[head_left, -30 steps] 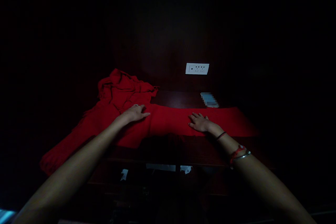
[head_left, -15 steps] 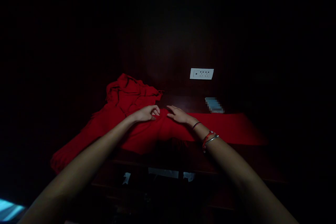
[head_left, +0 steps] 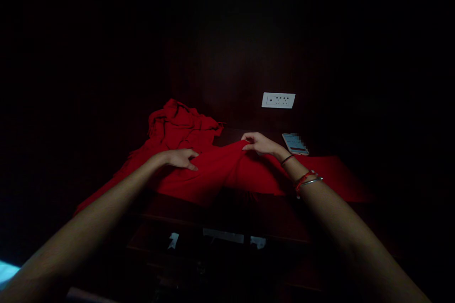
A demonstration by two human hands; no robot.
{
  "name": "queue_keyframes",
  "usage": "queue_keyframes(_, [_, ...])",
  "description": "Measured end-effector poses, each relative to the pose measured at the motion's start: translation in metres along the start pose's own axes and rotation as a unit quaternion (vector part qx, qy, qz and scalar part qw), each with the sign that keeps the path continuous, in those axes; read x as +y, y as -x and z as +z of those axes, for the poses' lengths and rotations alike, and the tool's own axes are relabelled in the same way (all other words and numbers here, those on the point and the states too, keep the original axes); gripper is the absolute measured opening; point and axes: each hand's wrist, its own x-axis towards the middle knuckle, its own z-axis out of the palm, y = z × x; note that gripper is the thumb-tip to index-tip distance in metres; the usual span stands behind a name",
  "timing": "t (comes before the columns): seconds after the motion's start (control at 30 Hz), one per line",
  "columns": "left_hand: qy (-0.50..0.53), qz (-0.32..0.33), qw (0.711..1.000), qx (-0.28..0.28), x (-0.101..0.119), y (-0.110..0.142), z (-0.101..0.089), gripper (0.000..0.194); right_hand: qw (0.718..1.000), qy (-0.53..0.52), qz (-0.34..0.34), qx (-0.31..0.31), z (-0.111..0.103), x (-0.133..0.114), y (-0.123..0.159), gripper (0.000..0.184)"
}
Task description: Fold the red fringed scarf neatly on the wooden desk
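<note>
A long red scarf (head_left: pixel 209 175) with fringed ends lies across the dark desk, bunched into a heap at the far left and flat toward the right. Between finger and thumb, my right hand (head_left: pixel 262 144) is closed on the far edge of the cloth and holds it raised in a slanting fold. My left hand (head_left: pixel 179 158) rests on the scarf left of centre, its thumb and fingers apart. Some of its fingertips are hard to make out in the dim light.
A phone (head_left: pixel 296 144) with a lit screen lies behind the scarf on the right. On the back wall sits a white socket plate (head_left: pixel 278 100). Pale objects (head_left: pixel 223 235) show in the dark space below the desk top.
My right hand has taken hold of the scarf's edge and drawn it up and to the right. My left hand has shifted left, and its fingers have spread.
</note>
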Motion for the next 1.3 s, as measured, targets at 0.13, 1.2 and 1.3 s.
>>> queue_keyframes(0.13, [0.028,-0.030,0.999,-0.005,-0.013,0.015,-0.007,0.031,0.996,-0.066,0.027,0.045,-0.012,0.010,0.010,0.021])
queue_keyframes(1.2, [-0.265,0.187,0.945,-0.033,0.052,-0.015,0.061,0.054,0.969,0.207,0.022,-0.137,0.029,0.014,0.078,0.063])
queue_keyframes(1.3, [-0.285,0.181,0.941,-0.021,0.056,-0.018,0.066,0.055,0.972,0.177,0.002,-0.153,0.023,0.009,0.087,0.068])
